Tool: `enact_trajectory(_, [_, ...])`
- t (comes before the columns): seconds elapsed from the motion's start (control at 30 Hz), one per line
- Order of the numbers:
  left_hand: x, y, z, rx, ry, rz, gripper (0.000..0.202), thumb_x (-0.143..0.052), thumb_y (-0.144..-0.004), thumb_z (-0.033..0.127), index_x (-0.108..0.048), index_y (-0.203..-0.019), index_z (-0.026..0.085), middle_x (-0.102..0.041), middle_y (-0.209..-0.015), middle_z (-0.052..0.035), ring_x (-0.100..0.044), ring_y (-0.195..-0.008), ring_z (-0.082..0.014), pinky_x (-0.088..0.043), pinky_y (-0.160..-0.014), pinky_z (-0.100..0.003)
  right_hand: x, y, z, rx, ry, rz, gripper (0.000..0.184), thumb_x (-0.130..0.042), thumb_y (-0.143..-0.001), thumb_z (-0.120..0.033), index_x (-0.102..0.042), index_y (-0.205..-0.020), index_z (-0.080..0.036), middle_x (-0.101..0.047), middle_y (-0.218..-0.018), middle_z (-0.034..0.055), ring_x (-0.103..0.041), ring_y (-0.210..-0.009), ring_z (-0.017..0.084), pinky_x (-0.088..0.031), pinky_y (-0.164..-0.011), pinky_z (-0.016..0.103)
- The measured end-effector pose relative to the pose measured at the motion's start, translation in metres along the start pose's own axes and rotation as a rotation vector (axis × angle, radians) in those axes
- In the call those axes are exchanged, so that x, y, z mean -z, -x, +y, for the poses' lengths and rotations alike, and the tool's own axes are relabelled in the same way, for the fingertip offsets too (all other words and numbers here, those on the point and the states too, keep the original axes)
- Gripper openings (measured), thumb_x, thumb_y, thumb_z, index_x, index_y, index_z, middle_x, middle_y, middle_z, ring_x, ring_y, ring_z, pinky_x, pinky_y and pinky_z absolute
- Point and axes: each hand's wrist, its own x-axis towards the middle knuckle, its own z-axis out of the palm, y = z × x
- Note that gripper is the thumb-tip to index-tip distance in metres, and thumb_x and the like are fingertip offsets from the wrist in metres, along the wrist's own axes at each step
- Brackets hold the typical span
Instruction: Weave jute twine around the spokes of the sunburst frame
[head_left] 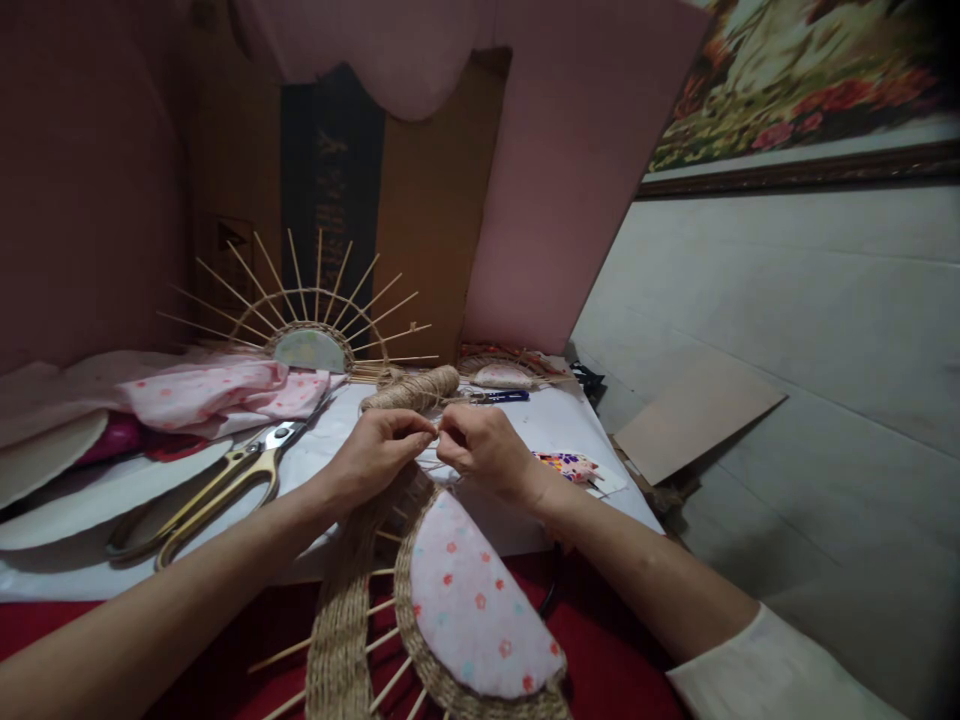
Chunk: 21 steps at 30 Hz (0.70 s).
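Note:
My left hand [379,452] and my right hand [484,450] meet fingertip to fingertip over a white table [555,415], both pinched on a thin jute string at the top of a half-round woven piece [472,610]. That piece has a floral pink fabric centre, a jute rim and wooden sticks poking out; it lies toward me over a red cloth. A spool of jute twine [412,388] lies just beyond my hands.
Gold-handled scissors [217,485] lie to the left by pink floral fabric [217,392] and white paper plates [52,470]. A finished stick sunburst [311,330] leans against cardboard at the back. A blue pen [502,396] and a fabric scrap [570,465] lie right.

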Motion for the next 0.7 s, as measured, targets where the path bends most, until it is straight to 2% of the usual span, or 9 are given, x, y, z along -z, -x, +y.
enact_trajectory(0.23, [-0.004, -0.003, 0.006, 0.013, 0.044, 0.054, 0.018, -0.062, -0.066, 0.029, -0.071, -0.072, 0.015, -0.065, -0.064, -0.0006, -0.05, -0.055, -0.0116, -0.035, -0.048, -0.022, -0.003, -0.004, -0.002, -0.025, 0.105, 0.058, 0.013, -0.051, -0.077, -0.014, -0.052, -0.064, -0.018, -0.057, -0.064, 0.0015, -0.047, -0.059, 0.013, -0.03, -0.057, 0.025])
enact_trajectory(0.33, [-0.001, -0.002, 0.005, 0.064, 0.049, 0.07, 0.018, -0.063, -0.065, 0.03, -0.071, -0.071, 0.014, -0.06, -0.057, 0.0007, -0.045, -0.05, -0.0101, -0.031, -0.045, -0.022, 0.003, -0.007, 0.017, -0.102, 0.205, 0.13, 0.013, -0.051, -0.074, -0.012, -0.052, -0.063, -0.018, -0.057, -0.062, 0.0023, -0.047, -0.058, 0.014, -0.029, -0.058, 0.026])
enact_trajectory(0.4, [0.003, 0.0, 0.003, 0.115, 0.075, 0.073, 0.02, -0.064, -0.065, 0.032, -0.069, -0.071, 0.014, -0.056, -0.054, 0.0016, -0.042, -0.047, -0.0094, -0.029, -0.043, -0.022, 0.013, -0.007, 0.035, -0.235, 0.246, 0.247, 0.016, -0.047, -0.074, -0.01, -0.051, -0.06, -0.019, -0.055, -0.059, 0.0021, -0.046, -0.056, 0.015, -0.03, -0.058, 0.027])
enact_trajectory(0.57, [0.008, 0.001, 0.001, 0.149, 0.197, 0.042, 0.023, -0.066, -0.067, 0.036, -0.063, -0.067, 0.014, -0.047, -0.049, 0.0049, -0.036, -0.044, -0.0069, -0.024, -0.042, -0.02, 0.04, -0.006, 0.069, -0.453, 0.02, 0.467, 0.016, -0.044, -0.077, -0.022, -0.05, -0.062, -0.02, -0.053, -0.057, 0.0001, -0.048, -0.057, 0.016, -0.032, -0.059, 0.027])
enact_trajectory(0.63, [0.008, 0.001, 0.001, 0.136, 0.212, 0.018, 0.024, -0.064, -0.07, 0.037, -0.06, -0.063, 0.015, -0.043, -0.047, 0.0058, -0.033, -0.042, -0.0062, -0.021, -0.042, -0.02, 0.044, -0.006, 0.073, -0.462, -0.074, 0.48, 0.021, -0.038, -0.078, -0.022, -0.045, -0.058, -0.021, -0.05, -0.056, 0.0001, -0.046, -0.057, 0.016, -0.032, -0.058, 0.028])
enact_trajectory(0.7, [0.007, 0.0, 0.001, 0.137, 0.213, 0.002, 0.025, -0.063, -0.071, 0.038, -0.057, -0.061, 0.015, -0.042, -0.047, 0.006, -0.031, -0.041, -0.0059, -0.019, -0.041, -0.02, 0.043, -0.005, 0.073, -0.427, -0.172, 0.409, 0.027, -0.031, -0.08, -0.022, -0.039, -0.055, -0.023, -0.046, -0.052, -0.0006, -0.042, -0.053, 0.015, -0.031, -0.055, 0.028])
